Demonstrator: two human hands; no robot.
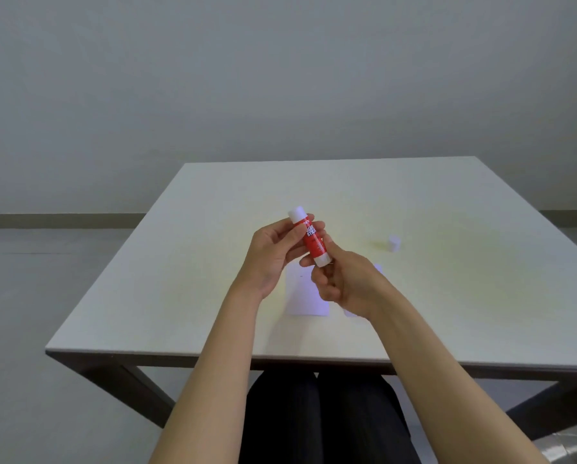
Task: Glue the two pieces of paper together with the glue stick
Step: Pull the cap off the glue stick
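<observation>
Glue stick: red plastic tube with white ends [311,236], held upright above the table, label reading "GLUE STICK".
Left hand [273,252]: fingers closed around the tube's upper body.
Right hand [345,279]: fingers pinching its white base.
Papers: white sheet [302,296] lying flat beneath the hands; a second piece [350,311] mostly hidden.
Cap: small white cylinder [394,243], standing apart to the right.
Table: pale square top [213,262], grey wall behind.

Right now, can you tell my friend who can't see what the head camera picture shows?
Two bare hands hold a red glue stick above a pale table: the left hand grips its body, and the right hand pinches its white bottom end. White paper lies beneath the hands, and a small white cap stands to the right.
</observation>
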